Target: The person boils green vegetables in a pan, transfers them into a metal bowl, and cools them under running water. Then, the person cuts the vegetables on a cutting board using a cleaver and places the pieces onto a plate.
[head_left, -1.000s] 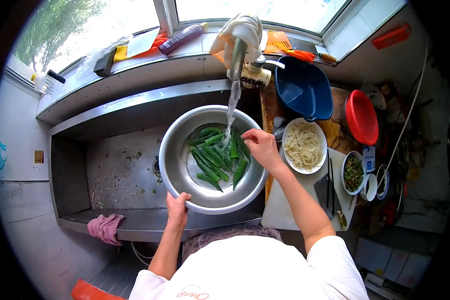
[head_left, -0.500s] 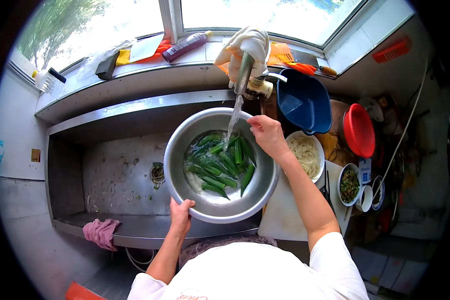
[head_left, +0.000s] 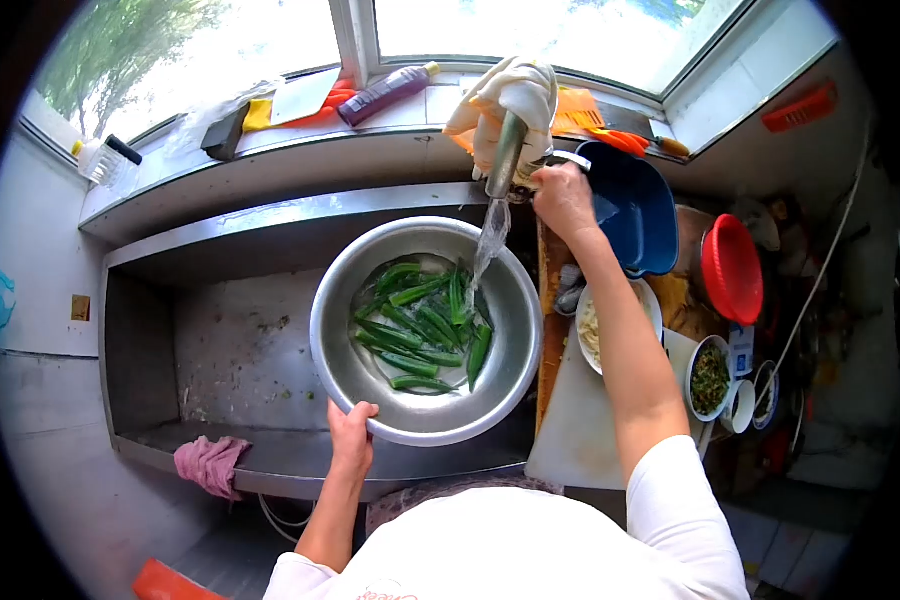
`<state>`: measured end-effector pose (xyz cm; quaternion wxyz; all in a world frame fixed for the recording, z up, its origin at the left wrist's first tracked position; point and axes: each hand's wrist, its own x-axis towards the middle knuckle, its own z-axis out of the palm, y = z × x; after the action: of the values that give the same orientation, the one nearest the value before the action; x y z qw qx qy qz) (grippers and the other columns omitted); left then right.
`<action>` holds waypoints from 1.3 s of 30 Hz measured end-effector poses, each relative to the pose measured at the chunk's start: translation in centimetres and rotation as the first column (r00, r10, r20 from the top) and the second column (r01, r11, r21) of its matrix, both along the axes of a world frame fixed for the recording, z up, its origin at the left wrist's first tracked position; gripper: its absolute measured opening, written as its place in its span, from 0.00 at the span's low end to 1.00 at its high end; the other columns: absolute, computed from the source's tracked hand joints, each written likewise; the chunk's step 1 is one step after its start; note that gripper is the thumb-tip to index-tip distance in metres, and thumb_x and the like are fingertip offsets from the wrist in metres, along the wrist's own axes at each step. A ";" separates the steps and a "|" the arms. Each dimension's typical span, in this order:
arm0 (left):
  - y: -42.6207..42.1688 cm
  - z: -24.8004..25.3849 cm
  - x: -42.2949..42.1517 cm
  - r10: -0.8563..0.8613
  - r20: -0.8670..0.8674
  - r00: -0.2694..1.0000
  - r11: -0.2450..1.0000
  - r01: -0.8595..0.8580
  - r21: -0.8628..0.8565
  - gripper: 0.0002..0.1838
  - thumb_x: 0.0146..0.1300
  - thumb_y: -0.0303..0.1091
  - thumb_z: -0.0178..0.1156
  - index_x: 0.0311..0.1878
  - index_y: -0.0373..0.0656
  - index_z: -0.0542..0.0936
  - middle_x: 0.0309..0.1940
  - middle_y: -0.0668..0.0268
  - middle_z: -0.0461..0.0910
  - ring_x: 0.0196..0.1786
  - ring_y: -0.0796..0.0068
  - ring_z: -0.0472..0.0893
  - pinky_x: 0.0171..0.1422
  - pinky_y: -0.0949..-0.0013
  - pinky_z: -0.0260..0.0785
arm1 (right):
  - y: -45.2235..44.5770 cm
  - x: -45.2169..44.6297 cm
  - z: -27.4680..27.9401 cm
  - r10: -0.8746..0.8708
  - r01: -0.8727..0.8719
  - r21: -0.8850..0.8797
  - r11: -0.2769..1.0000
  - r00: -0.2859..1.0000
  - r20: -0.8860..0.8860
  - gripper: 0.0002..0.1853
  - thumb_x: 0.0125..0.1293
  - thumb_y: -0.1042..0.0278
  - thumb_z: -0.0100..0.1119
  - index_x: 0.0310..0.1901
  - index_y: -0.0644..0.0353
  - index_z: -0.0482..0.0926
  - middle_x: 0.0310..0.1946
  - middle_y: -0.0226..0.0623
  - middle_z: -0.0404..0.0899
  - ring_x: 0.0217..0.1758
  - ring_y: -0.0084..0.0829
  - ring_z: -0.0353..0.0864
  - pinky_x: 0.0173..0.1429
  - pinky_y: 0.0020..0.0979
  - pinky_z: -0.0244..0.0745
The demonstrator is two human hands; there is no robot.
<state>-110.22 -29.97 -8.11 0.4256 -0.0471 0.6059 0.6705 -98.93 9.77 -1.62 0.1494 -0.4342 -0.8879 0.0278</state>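
Key relation: our right hand (head_left: pixel 564 197) is up at the tap (head_left: pixel 507 155), fingertips just right of the spout and just below the white lever (head_left: pixel 570 158). The tap lies left of that hand; the basin (head_left: pixel 420 413) lies down-left of it, nearer our body. Right hand is the nearer one to the tap by far; left hand (head_left: pixel 351 435) is well apart from it, on the basin's near-left rim.

Axes: spout slants down and slightly left, water (head_left: pixel 490 240) falling from it into the basin's far-right part. Basin is round, so no long axis. Okra (head_left: pixel 437 323) lies in the basin in shallow water: middle pods mostly run from far-left to near-right, the right-hand ones closer to fore-and-aft.

Hands: left is closed on the rim, thumb over the edge, other fingers hidden underneath. Right has its fingers bent in toward the tap; we can't tell whether they touch the lever or tap body, or how far open they are. No okra visible in either hand.

Around: basin is over the right part of the sink (head_left: pixel 250 350); whether it rests on anything, we can't tell. Blue tub (head_left: pixel 650 215) just right of our right hand. Noodle bowl (head_left: pixel 592 330) partly hidden behind our right forearm.
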 end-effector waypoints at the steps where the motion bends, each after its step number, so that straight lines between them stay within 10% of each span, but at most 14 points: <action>1: -0.3 0.0 0.3 0.009 0.010 1.000 1.000 -0.009 -0.008 0.28 0.45 0.18 0.53 0.55 0.38 0.66 0.42 0.64 0.71 0.42 0.72 0.74 0.46 0.71 0.70 | -0.2 -0.4 -1.0 -0.002 -0.014 -0.118 0.993 0.991 -0.130 0.10 0.52 0.74 0.56 0.34 0.62 0.84 0.39 0.47 0.81 0.47 0.46 0.78 0.55 0.43 0.72; 2: -0.7 0.1 0.2 0.016 0.014 1.000 1.000 -0.016 -0.014 0.28 0.45 0.18 0.53 0.55 0.38 0.67 0.42 0.64 0.72 0.42 0.73 0.74 0.47 0.71 0.70 | -0.3 -0.9 -2.2 -0.023 -0.040 -0.232 0.972 0.965 -0.262 0.08 0.52 0.74 0.56 0.30 0.62 0.85 0.34 0.46 0.82 0.43 0.46 0.80 0.53 0.43 0.73; 3: -0.9 0.1 -0.2 0.026 0.011 1.000 1.000 -0.026 -0.018 0.29 0.45 0.17 0.54 0.56 0.38 0.67 0.43 0.64 0.72 0.43 0.73 0.74 0.47 0.72 0.69 | 1.6 0.0 -3.4 0.065 -0.026 0.216 0.976 0.983 -0.173 0.07 0.51 0.74 0.55 0.28 0.61 0.83 0.26 0.44 0.81 0.33 0.46 0.80 0.49 0.43 0.75; 7: -2.7 -0.1 -0.6 -0.035 -0.033 0.999 0.999 0.034 -0.032 0.29 0.45 0.17 0.54 0.56 0.37 0.67 0.43 0.64 0.72 0.43 0.73 0.74 0.49 0.71 0.69 | 3.6 0.7 -1.4 0.142 -0.099 0.420 0.902 0.987 -0.074 0.16 0.56 0.72 0.52 0.47 0.62 0.77 0.48 0.46 0.77 0.53 0.42 0.75 0.57 0.40 0.71; 10: -2.4 0.3 0.0 0.022 -0.033 0.999 1.000 -0.023 -0.006 0.29 0.45 0.17 0.54 0.56 0.38 0.67 0.43 0.65 0.72 0.43 0.73 0.74 0.49 0.71 0.68 | 3.6 0.6 -1.2 -0.024 -0.032 0.227 0.973 0.971 0.238 0.16 0.56 0.68 0.54 0.46 0.61 0.79 0.48 0.47 0.78 0.54 0.44 0.75 0.57 0.41 0.71; 13: -2.9 0.6 0.4 0.037 -0.026 0.999 0.999 -0.037 0.000 0.29 0.45 0.17 0.53 0.56 0.38 0.67 0.43 0.65 0.72 0.44 0.73 0.74 0.49 0.71 0.68 | 3.0 -0.1 -0.2 -0.067 0.051 0.109 0.993 0.986 0.150 0.12 0.54 0.68 0.54 0.37 0.65 0.81 0.36 0.49 0.82 0.44 0.49 0.81 0.51 0.45 0.74; 15: -2.9 0.7 0.7 0.059 -0.024 0.998 0.998 -0.059 0.006 0.28 0.45 0.17 0.53 0.55 0.38 0.67 0.43 0.65 0.72 0.44 0.73 0.74 0.50 0.71 0.68 | 1.6 0.0 -2.2 0.030 -0.025 0.051 0.998 0.994 -0.106 0.13 0.55 0.68 0.54 0.38 0.68 0.81 0.36 0.55 0.81 0.40 0.53 0.82 0.45 0.48 0.78; 17: -2.8 0.6 1.3 0.071 -0.039 0.997 0.997 -0.071 0.010 0.28 0.45 0.17 0.53 0.55 0.37 0.67 0.43 0.64 0.72 0.44 0.72 0.74 0.49 0.71 0.68 | -5.6 -0.3 -0.3 -0.345 -0.259 -0.674 0.692 0.701 -0.624 0.13 0.58 0.69 0.57 0.39 0.71 0.78 0.33 0.55 0.81 0.39 0.49 0.83 0.44 0.39 0.79; 22: -3.6 2.2 0.8 0.038 -0.126 0.991 0.998 -0.042 -0.035 0.28 0.45 0.17 0.54 0.55 0.37 0.68 0.43 0.66 0.72 0.44 0.74 0.74 0.49 0.71 0.68 | -17.2 0.2 -8.0 0.200 -0.359 -0.247 0.900 0.844 -0.497 0.18 0.59 0.68 0.59 0.50 0.65 0.77 0.49 0.50 0.77 0.54 0.48 0.76 0.59 0.39 0.71; 26: -4.3 5.4 0.3 -0.008 -0.215 0.977 0.993 -0.018 -0.117 0.29 0.44 0.17 0.53 0.55 0.38 0.68 0.43 0.66 0.72 0.45 0.74 0.74 0.50 0.72 0.68 | -19.4 -1.5 -13.5 0.293 -0.451 -0.330 0.829 0.854 -0.431 0.27 0.58 0.65 0.61 0.59 0.62 0.71 0.62 0.53 0.66 0.63 0.53 0.67 0.67 0.45 0.62; 39: -5.6 11.6 -2.2 -0.340 -0.520 0.783 0.905 0.123 -0.408 0.33 0.43 0.16 0.51 0.60 0.36 0.67 0.48 0.62 0.75 0.48 0.72 0.75 0.54 0.73 0.67 | -29.8 -6.3 -17.8 -0.113 -0.471 -0.506 0.722 0.641 -0.759 0.40 0.61 0.62 0.60 0.72 0.58 0.52 0.69 0.48 0.58 0.72 0.46 0.56 0.75 0.40 0.50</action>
<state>-112.46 -35.59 3.48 0.2854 0.1600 0.8171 0.4746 -105.19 -20.06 -19.45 0.3303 -0.3080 -0.7148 0.5340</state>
